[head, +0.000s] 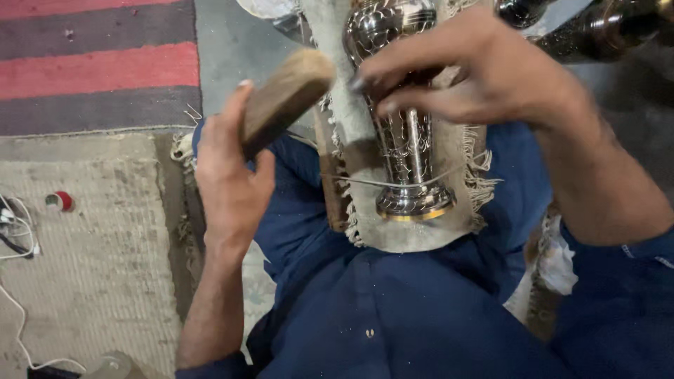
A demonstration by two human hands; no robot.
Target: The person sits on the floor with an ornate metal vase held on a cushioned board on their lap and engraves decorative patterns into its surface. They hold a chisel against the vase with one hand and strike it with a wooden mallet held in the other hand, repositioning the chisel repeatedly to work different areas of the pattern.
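Floor level, seen from above: grey concrete floor [232,56] at top centre, a red and dark striped rug [98,63] at upper left, a worn beige mat [91,260] below it. On the mat lie a small red spool [63,201] and white cables [17,231], both close to the left frame edge; the cables run out of frame. Open floor lies between the rug's edge and the work.

Person sits in blue clothing [393,316]. A pale frayed cloth pad [414,235] lies across the lap. On it rests an engraved silver metal vase [407,140], lying lengthwise, foot with gold rim toward the body, bulb toward the top edge. A thin cord crosses the stem just above the foot.

Left hand [228,175] is closed around a wooden block [284,98], raised just left of the vase, not touching it; the block is motion-blurred.

Right hand [477,70] presses on the vase's upper body, fingers curled over it, fingertips pinched together at the metal. Whether a small tool sits between them cannot be made out.

Dark shiny metal vessels [604,28] at top right are cut off by the frame. The vase's mouth is hidden.
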